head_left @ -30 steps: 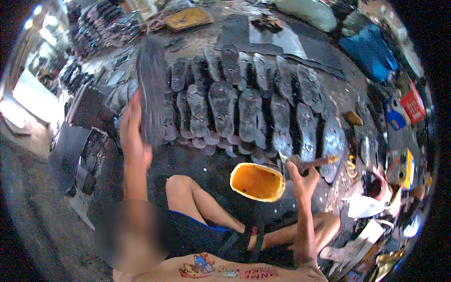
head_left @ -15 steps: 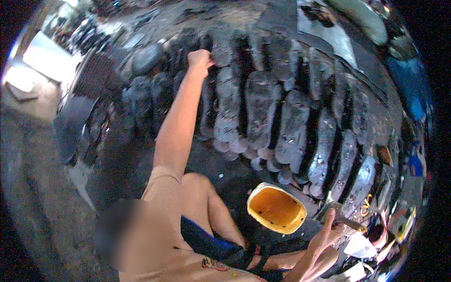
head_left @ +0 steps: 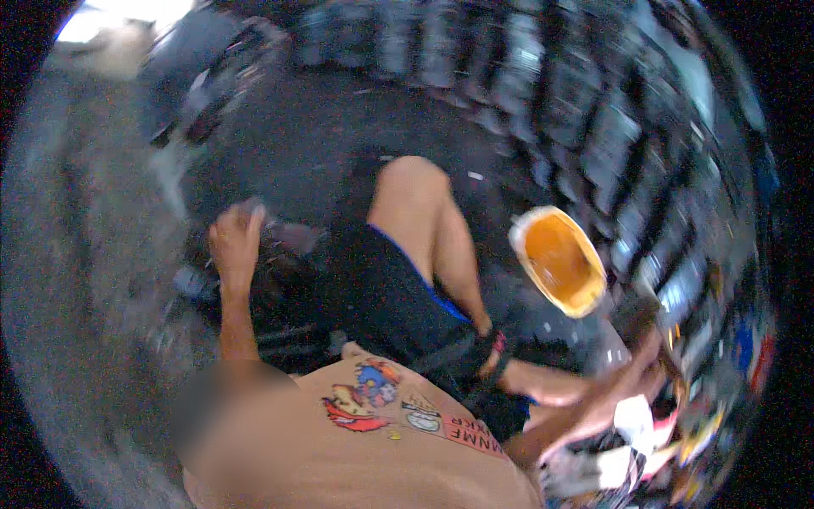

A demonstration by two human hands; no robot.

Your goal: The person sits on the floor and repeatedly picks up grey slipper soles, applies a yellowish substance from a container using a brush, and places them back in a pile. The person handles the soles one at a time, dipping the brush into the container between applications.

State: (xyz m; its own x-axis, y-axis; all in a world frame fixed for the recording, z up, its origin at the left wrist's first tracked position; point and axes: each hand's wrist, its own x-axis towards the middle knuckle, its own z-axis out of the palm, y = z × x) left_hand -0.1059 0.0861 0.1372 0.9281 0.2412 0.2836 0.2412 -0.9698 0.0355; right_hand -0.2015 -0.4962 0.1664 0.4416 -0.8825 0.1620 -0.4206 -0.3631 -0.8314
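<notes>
My left hand (head_left: 233, 242) is low at my left side, fingers curled in toward the thumb. A small greyish bit shows at its fingertips, too blurred to name. Beside it are dark, smeared items (head_left: 292, 237) on the floor. At the right, my right hand (head_left: 649, 352) is closed round a flat brush (head_left: 636, 312), its wide head upward. Left of the brush stands a cream-rimmed tub (head_left: 581, 307) holding orange-brown liquid. Beyond the tub lie rows of dark grey shoe soles (head_left: 606, 157), blurred by motion.
My bent knee (head_left: 413, 182) rises between my left hand and the tub. White and coloured scraps (head_left: 632, 424) lie heaped at the lower right. Dark flooring (head_left: 339, 127) spreads between me and the soles. A bright patch (head_left: 123, 17) shows at the upper left.
My left hand has come back from the far rows of soles to my left side. The view has swung down and left; my right hand still grips the brush.
</notes>
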